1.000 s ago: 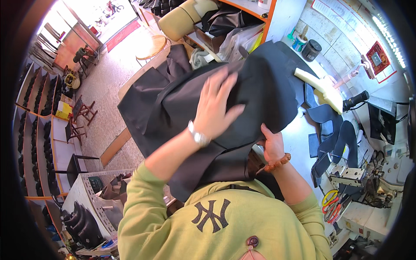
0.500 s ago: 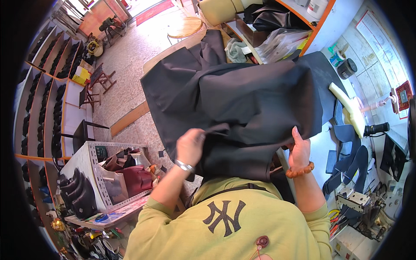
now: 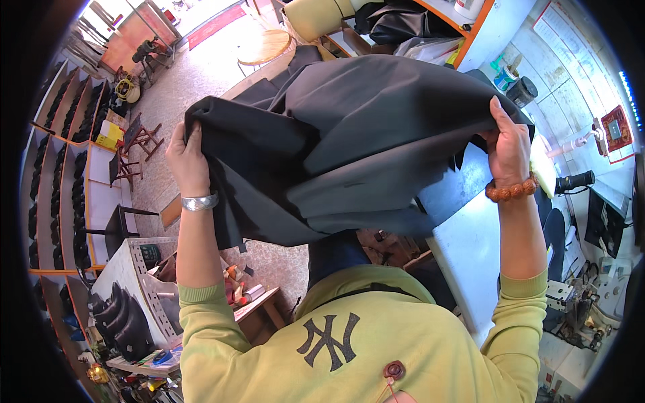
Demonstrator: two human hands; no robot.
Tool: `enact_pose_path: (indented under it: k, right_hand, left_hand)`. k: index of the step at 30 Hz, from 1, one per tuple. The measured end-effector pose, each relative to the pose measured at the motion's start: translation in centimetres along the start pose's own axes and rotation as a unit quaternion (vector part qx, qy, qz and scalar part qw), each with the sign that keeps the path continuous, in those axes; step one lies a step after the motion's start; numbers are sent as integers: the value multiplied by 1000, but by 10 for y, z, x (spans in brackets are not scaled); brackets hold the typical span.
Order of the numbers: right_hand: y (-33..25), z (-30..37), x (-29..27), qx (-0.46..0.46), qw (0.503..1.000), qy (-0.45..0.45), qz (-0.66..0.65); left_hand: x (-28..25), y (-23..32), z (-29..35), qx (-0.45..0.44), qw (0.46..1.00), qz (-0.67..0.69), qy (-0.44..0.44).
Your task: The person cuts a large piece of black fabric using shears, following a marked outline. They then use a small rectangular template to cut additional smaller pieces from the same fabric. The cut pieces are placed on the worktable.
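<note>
A large sheet of black leather-like material [image 3: 376,134] hangs in folds between my two raised hands. My left hand [image 3: 188,160] is closed on its left edge, with the fingertips partly wrapped in the cloth side. At the right, my right hand [image 3: 507,151] grips the opposite edge, thumb pointing up and fingers mostly behind the sheet. The sheet's middle sags and its lower edge hangs above my lap. Its far part reaches over the worktable, where a dark corner still lies.
On the right stands a white worktable [image 3: 467,248] with a sewing machine [image 3: 584,329] beyond it. An orange-edged shelf [image 3: 480,40] is at the far right. To the left are a white perforated cabinet [image 3: 138,282], shoe racks [image 3: 50,195] and a round wooden stool [image 3: 265,47].
Both my hands have moved forward and apart, lifting the sheet. My left hand went up and left to its edge; the near edge rose off my lap.
</note>
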State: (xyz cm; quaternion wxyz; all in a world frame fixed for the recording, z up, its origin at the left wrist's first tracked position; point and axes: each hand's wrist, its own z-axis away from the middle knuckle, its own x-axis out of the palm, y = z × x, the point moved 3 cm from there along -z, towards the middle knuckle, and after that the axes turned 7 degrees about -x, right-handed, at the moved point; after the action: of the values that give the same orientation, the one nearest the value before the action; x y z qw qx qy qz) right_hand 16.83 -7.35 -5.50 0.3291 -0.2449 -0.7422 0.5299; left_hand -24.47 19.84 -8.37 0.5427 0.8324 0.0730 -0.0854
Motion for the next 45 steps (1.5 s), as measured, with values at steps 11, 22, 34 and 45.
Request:
enact_pose_path:
  k: [11,22,34,45]
  right_hand:
    - [93,94,-95,121,978,151,-70]
    - [32,95,-24,-118,940,-185,260]
    - [68,167,-33,-214,647,-590,434]
    - [83,213,-67,-202,793,-436,376]
  left_hand:
    - [-72,-240,173,-326,839,-341,-269]
    - [112,-41,51,77,970,-178,-146]
    - [153,-45,52,-69,959,-133,-240]
    - [237,-19,15,40,800,-438,-407]
